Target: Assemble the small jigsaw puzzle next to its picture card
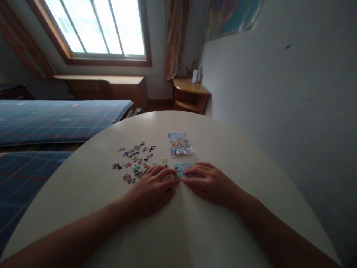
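Observation:
A small joined jigsaw section [182, 168] with blue and green print lies on the table between my two hands. My left hand [156, 186] is at its left lower edge, with curled fingers; a dark puzzle piece [169, 190] shows by the thumb. My right hand [210, 182] rests on the section's right side, its fingertips closed at the lower edge and covering part of it. The fingertips of both hands nearly meet. Loose puzzle pieces [136, 152] lie scattered to the left, some partly behind my left hand. Above the section lies a printed picture sheet [180, 144] with a penguin.
The white round-edged table [223, 145] stands beside a grey wall [292, 111] on the right. A bed with a plaid mattress [55, 119] is at the left. Beyond are a wooden desk [125, 79] under the window and a corner shelf [191, 86].

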`<state>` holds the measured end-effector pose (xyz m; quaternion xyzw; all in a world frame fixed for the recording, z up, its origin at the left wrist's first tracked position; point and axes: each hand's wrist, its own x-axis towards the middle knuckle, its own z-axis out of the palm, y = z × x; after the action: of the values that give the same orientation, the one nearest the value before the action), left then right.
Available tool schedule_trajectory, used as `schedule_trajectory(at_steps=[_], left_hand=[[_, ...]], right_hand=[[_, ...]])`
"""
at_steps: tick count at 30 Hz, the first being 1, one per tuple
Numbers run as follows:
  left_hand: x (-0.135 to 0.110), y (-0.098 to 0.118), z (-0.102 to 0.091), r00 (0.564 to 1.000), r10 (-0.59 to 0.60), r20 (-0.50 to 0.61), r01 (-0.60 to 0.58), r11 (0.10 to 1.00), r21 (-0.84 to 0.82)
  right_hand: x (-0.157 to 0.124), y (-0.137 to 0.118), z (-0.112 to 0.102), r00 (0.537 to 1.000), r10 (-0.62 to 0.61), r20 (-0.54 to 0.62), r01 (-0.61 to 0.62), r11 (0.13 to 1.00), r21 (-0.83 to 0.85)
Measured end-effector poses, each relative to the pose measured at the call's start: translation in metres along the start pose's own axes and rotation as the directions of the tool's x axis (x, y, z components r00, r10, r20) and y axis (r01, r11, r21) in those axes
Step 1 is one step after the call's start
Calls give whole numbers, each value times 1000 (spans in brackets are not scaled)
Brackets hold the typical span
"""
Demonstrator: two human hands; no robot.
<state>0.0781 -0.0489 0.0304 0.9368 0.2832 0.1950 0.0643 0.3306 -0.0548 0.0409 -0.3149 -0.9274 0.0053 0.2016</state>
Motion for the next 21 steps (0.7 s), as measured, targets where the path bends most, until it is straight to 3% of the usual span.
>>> schedule_trajectory(at_steps=[21], left_hand=[[0, 0, -7, 998, -7, 70, 9, 1000, -19]], right_hand=[[-1, 1, -8, 996, 18, 87, -16, 999, -29]])
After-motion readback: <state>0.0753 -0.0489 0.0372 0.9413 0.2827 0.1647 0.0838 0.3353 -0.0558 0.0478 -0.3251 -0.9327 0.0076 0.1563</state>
